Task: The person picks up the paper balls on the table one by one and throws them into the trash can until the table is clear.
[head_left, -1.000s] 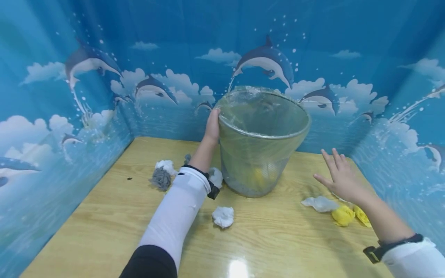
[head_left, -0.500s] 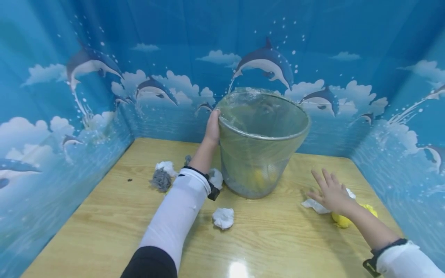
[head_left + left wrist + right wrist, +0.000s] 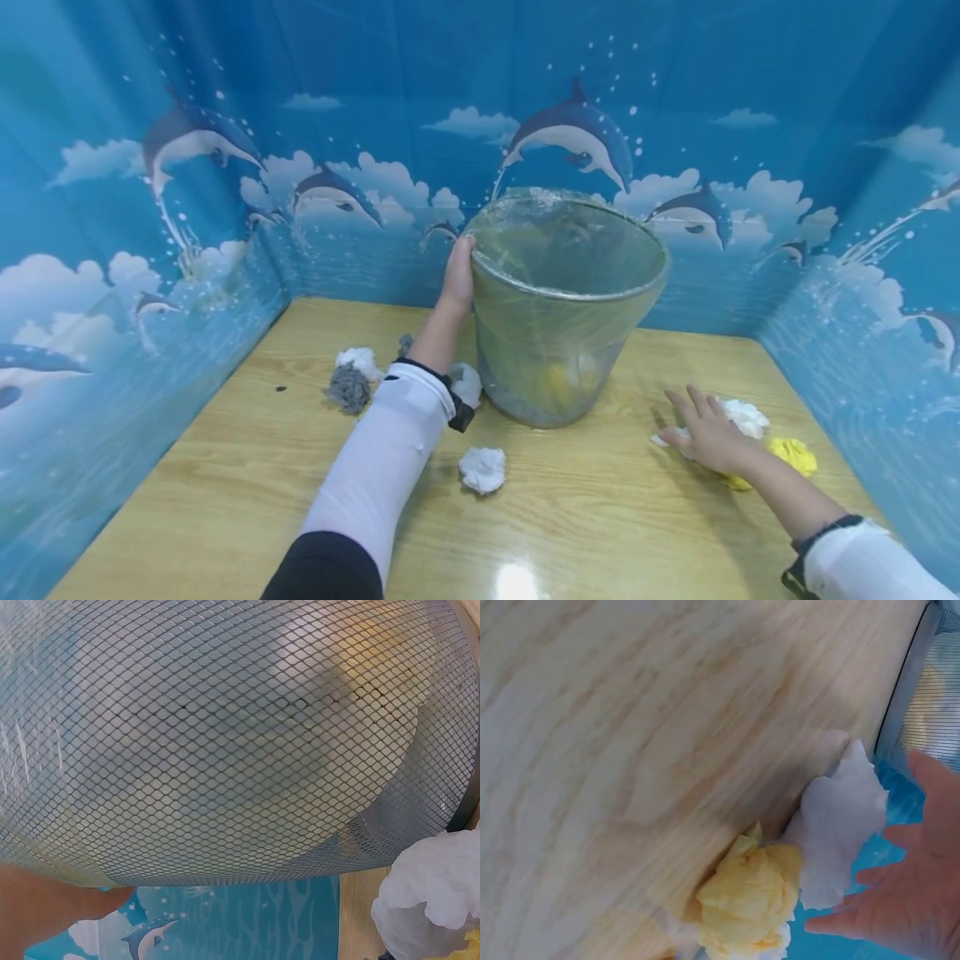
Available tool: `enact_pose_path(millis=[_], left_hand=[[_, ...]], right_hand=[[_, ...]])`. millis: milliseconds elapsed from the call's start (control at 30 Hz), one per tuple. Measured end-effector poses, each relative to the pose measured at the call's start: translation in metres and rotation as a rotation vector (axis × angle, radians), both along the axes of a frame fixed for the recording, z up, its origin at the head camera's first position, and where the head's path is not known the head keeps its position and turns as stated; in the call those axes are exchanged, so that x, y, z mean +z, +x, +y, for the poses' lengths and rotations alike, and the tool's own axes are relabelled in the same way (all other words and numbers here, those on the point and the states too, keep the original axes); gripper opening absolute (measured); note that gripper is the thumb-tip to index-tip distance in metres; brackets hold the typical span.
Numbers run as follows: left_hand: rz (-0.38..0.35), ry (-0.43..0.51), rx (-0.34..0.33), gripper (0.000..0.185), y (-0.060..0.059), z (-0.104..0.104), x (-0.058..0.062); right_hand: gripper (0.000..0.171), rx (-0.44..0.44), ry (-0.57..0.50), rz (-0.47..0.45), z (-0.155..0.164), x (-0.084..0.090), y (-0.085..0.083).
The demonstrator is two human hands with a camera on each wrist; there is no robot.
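Note:
A metal mesh bin (image 3: 570,333) lined with a clear bag stands at the back of the wooden table (image 3: 225,467), with yellow and white wads in its bottom. My left hand (image 3: 457,271) grips its left rim; the left wrist view is filled by the bin's mesh (image 3: 225,735). My right hand (image 3: 703,427) is low on the table to the right of the bin, fingers spread flat over a white paper wad (image 3: 744,415). A yellow wad (image 3: 793,455) lies beside it. The right wrist view shows the white wad (image 3: 840,817) under my fingers (image 3: 907,907) and the yellow wad (image 3: 750,900).
A white paper ball (image 3: 482,468) lies in front of the bin. Left of the bin are a grey wad (image 3: 348,387) and two white wads (image 3: 358,360), (image 3: 467,383). Blue dolphin-print walls (image 3: 112,292) close the table on three sides.
My right hand has come down from the air beside the bin onto the white wad on the table. The left hand and the bin have stayed put.

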State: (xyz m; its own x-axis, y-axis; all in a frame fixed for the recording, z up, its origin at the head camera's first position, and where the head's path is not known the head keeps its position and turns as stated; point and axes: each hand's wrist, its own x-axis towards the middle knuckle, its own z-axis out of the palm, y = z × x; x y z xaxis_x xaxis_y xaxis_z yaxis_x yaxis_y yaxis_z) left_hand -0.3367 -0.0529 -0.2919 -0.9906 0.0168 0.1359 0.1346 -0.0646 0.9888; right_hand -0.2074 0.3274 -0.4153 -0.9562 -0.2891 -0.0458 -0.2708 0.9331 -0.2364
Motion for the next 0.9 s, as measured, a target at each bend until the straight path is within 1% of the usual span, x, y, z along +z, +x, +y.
enact_pose_path(millis=[133, 300, 467, 533, 700, 900], left_hand=[[0.000, 0.005, 0.004, 0.059, -0.001, 0.000, 0.000], [-0.010, 0.011, 0.005, 0.059, -0.001, 0.001, -0.004], [-0.013, 0.012, 0.002, 0.059, 0.000, 0.001, -0.004], [-0.011, 0.012, 0.003, 0.059, 0.000, 0.001, -0.003], [-0.001, 0.007, 0.007, 0.059, 0.000, 0.000, -0.001], [0.010, 0.002, 0.009, 0.059, 0.000, 0.000, 0.000]], right_hand=[[0.071, 0.007, 0.022, 0.002, 0.001, -0.003, -0.002], [0.068, 0.012, 0.039, -0.010, 0.003, -0.007, -0.002], [0.064, 0.062, 0.005, 0.050, 0.004, -0.019, -0.005], [0.061, 0.075, 0.012, 0.065, 0.004, -0.021, -0.006], [0.054, 0.060, 0.059, 0.037, 0.001, -0.017, -0.006], [0.052, 0.045, 0.052, -0.001, -0.003, -0.016, -0.005]])
